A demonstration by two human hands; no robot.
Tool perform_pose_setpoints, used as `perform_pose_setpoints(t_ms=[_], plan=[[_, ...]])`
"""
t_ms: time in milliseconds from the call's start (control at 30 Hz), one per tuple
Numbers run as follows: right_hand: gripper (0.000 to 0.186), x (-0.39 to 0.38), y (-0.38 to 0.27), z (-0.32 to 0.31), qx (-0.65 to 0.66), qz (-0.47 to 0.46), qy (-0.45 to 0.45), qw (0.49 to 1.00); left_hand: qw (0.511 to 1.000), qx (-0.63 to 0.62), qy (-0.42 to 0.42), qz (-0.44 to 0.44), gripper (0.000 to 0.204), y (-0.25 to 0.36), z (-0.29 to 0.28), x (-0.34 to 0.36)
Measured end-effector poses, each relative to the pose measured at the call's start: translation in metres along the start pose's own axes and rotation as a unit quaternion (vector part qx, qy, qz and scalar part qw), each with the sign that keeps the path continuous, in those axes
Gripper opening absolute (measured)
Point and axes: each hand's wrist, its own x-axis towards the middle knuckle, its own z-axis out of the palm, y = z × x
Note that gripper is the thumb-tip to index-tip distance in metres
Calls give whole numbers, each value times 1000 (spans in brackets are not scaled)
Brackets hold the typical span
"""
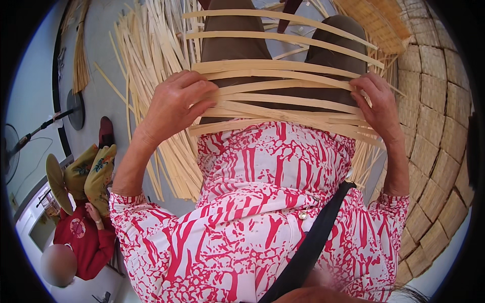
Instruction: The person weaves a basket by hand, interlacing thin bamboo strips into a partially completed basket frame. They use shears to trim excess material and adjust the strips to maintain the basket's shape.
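Several thin, flat, pale bamboo strips (268, 64) lie crosswise over my lap, some spaced apart and some crossing nearer my waist. My left hand (178, 101) is closed, thumb and fingers pinching at the left end of a bamboo strip in the middle of the row. At the strips' right ends, my right hand (376, 103) is also closed, its fingertips on a strip. Whether both hands grip the very same strip cannot be made out. Dark trousers (237, 45) show between the strips.
A large heap of loose strips (156, 45) covers the floor at left. Stacked woven panels (429, 126) stand along the right, with a woven basket-like piece (376, 20) at the upper right. Another person (81, 227) sits at the far left, near a standing fan (11, 151).
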Motion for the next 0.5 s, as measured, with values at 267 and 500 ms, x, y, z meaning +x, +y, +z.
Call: perform_pose_setpoints(t_ms=[267,500], plan=[[11,2,-1,3,8,9,42,999,1000,3,11,-10,24,0,4,0],[12,-3,2,-1,22,19,60,998,999,28,14,-15,16,8,5,4]])
